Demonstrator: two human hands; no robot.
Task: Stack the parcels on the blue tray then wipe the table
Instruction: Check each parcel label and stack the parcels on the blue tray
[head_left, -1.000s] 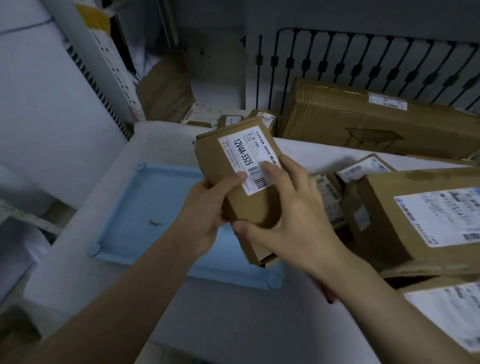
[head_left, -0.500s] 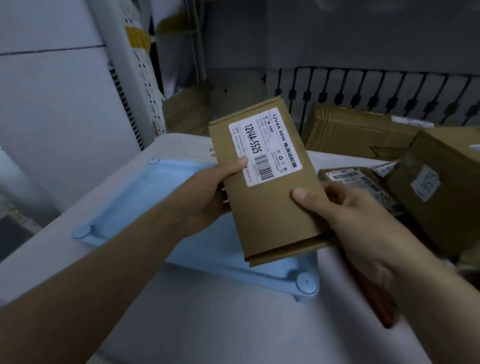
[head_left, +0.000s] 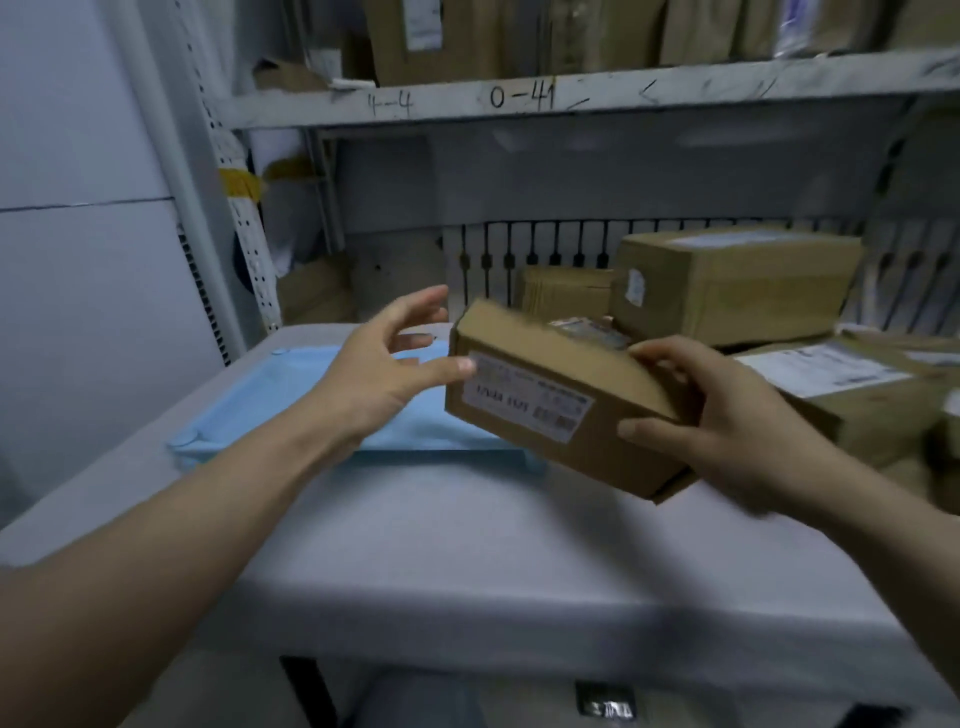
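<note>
A small brown parcel with a white label hangs tilted above the white table, by the right end of the blue tray. My right hand grips its right end, thumb below and fingers on top. My left hand is spread over the tray, its thumb tip touching the parcel's left edge, the fingers straight and apart. The tray lies at the table's back left with nothing seen in it.
Several more brown parcels are piled at the right: a large box, a flat labelled one, a ribbed carton. A black metal grille runs behind. A shelf with boxes hangs overhead. A white wall is at left.
The parcel has swung from upright to lying tilted with its label facing me. My left hand has let go and spread open. The view has lifted toward the shelf.
</note>
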